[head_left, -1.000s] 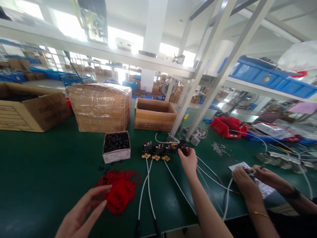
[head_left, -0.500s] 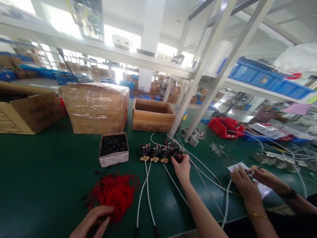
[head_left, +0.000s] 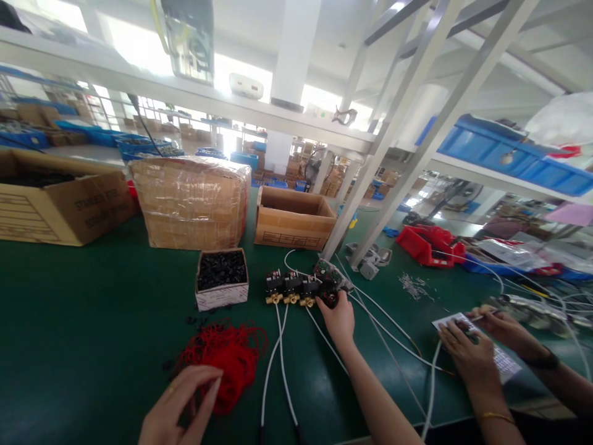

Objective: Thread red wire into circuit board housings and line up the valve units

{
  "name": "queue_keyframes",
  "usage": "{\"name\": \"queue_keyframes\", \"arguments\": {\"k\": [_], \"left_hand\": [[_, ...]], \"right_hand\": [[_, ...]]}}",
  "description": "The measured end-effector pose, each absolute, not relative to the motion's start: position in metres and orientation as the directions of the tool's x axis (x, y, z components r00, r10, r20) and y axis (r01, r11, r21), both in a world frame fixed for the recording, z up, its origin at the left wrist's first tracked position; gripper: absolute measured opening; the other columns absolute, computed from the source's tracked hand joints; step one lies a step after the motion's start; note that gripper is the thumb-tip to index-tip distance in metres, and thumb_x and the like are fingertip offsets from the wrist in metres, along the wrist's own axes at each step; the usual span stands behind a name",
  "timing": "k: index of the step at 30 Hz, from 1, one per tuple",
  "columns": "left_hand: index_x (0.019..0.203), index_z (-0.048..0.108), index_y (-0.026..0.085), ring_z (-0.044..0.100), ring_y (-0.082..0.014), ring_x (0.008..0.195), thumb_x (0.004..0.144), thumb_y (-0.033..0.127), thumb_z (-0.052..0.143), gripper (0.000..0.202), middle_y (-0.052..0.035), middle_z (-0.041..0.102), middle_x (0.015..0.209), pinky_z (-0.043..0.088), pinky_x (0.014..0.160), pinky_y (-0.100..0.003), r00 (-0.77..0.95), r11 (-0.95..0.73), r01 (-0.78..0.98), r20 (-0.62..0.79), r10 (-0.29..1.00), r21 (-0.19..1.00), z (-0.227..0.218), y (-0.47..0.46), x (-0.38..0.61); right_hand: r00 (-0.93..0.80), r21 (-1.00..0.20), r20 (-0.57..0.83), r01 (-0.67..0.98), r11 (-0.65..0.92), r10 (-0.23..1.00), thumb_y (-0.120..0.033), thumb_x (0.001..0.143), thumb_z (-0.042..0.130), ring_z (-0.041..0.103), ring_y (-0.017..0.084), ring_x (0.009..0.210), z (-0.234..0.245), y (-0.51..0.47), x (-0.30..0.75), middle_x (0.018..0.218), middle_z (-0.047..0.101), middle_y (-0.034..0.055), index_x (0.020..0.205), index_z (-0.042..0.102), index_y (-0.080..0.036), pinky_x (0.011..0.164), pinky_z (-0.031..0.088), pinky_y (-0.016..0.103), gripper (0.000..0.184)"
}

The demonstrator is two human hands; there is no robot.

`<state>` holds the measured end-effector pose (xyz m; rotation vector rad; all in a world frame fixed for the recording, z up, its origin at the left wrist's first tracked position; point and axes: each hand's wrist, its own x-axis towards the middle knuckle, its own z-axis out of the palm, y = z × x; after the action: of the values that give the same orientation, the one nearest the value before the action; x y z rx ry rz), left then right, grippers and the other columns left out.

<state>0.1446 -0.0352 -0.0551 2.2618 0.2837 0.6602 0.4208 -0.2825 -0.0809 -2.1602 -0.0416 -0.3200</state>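
My left hand [head_left: 183, 405] is over the near edge of a heap of thin red rings [head_left: 231, 371]. Its thumb and index fingertips are drawn together in a pinch; whatever is between them is too small to make out. My right hand [head_left: 339, 318] has thumb and fingers closed around a black valve actuator [head_left: 328, 293] at the right end of a row. To its left stand several small brass valves [head_left: 291, 299] with black actuators on top. White cables [head_left: 281, 352] run from them toward the near edge.
Behind the rings sits a small carton of black parts [head_left: 222, 296]. Larger cardboard boxes [head_left: 194, 204] line the back, beside a metal shelf post [head_left: 356, 198]. At the right, a co-worker's hands [head_left: 467, 352] work over a white sheet. Loose white bits [head_left: 414, 286] and red bins [head_left: 430, 247] lie beyond.
My left thumb and index fingertips have come closer together, and that hand has risen slightly over the red rings. My right hand keeps to the same actuator. The view has shifted a little left.
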Motion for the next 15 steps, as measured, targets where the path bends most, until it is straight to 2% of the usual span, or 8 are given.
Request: {"name": "queue_keyframes", "arguments": {"k": [2, 4, 6, 8, 11, 15], "left_hand": [[0.110, 0.070, 0.025, 0.069, -0.0230, 0.106, 0.098, 0.041, 0.054, 0.026, -0.0058, 0.072, 0.114, 0.058, 0.096, -0.032, 0.841, -0.776, -0.037, 0.439, 0.316, 0.630, -0.036, -0.037, 0.170], [0.116, 0.066, 0.021, 0.064, -0.0262, 0.113, 0.100, 0.036, 0.048, 0.028, -0.0092, 0.069, 0.118, 0.055, 0.102, -0.041, 0.840, -0.850, -0.086, 0.497, 0.218, 0.519, -0.015, -0.041, 0.205], [0.124, 0.062, 0.017, 0.059, -0.0278, 0.121, 0.100, 0.028, 0.048, 0.030, -0.0123, 0.064, 0.126, 0.051, 0.107, -0.046, 0.883, -0.912, -0.074, 0.451, 0.128, 0.403, 0.000, -0.046, 0.246], [0.132, 0.057, 0.015, 0.054, -0.0282, 0.128, 0.096, 0.021, 0.056, 0.037, -0.0135, 0.060, 0.135, 0.046, 0.112, -0.047, 0.898, -0.926, -0.070, 0.428, 0.104, 0.371, 0.005, -0.050, 0.285], [0.131, 0.060, 0.013, 0.053, -0.0349, 0.129, 0.086, 0.014, 0.068, 0.045, -0.0169, 0.060, 0.137, 0.048, 0.107, -0.051, 0.921, -0.943, -0.053, 0.381, 0.081, 0.329, -0.002, -0.055, 0.329], [0.123, 0.067, 0.016, 0.061, -0.0355, 0.117, 0.087, 0.008, 0.064, 0.036, -0.0147, 0.066, 0.130, 0.050, 0.098, -0.054, 0.939, -0.963, -0.054, 0.343, 0.041, 0.263, -0.013, -0.057, 0.354]], "right_hand": [[0.979, -0.821, 0.201, 0.145, -0.553, -0.042, -0.050, 0.071, 0.081, 0.064, 0.026, 0.083, -0.081, -0.288, 0.425, 0.082, 0.067, 0.0060, 0.089, 0.064, -0.016, 0.073, 0.048, 0.033, 0.042], [0.990, -0.855, 0.140, 0.131, -0.502, 0.020, -0.049, 0.081, 0.077, 0.065, 0.021, 0.083, -0.082, -0.296, 0.431, 0.086, 0.068, 0.0046, 0.093, 0.066, -0.014, 0.077, 0.051, 0.033, 0.038], [0.996, -0.892, 0.074, 0.091, -0.442, 0.055, -0.046, 0.095, 0.066, 0.066, 0.018, 0.084, -0.083, -0.304, 0.436, 0.093, 0.069, 0.0051, 0.103, 0.067, -0.013, 0.078, 0.055, 0.033, 0.034], [0.997, -0.918, 0.019, 0.047, -0.393, 0.073, -0.044, 0.101, 0.059, 0.067, 0.017, 0.086, -0.084, -0.310, 0.442, 0.100, 0.068, 0.0063, 0.110, 0.066, -0.012, 0.076, 0.057, 0.032, 0.034], [0.994, -0.935, -0.016, 0.023, -0.355, 0.105, -0.043, 0.101, 0.060, 0.068, 0.018, 0.090, -0.086, -0.314, 0.449, 0.106, 0.069, 0.0077, 0.114, 0.066, -0.012, 0.077, 0.059, 0.032, 0.033], [0.985, -0.934, 0.016, 0.077, -0.349, 0.173, -0.039, 0.097, 0.065, 0.068, 0.020, 0.098, -0.085, -0.313, 0.452, 0.112, 0.069, 0.0090, 0.119, 0.065, -0.013, 0.082, 0.059, 0.036, 0.034]]}}
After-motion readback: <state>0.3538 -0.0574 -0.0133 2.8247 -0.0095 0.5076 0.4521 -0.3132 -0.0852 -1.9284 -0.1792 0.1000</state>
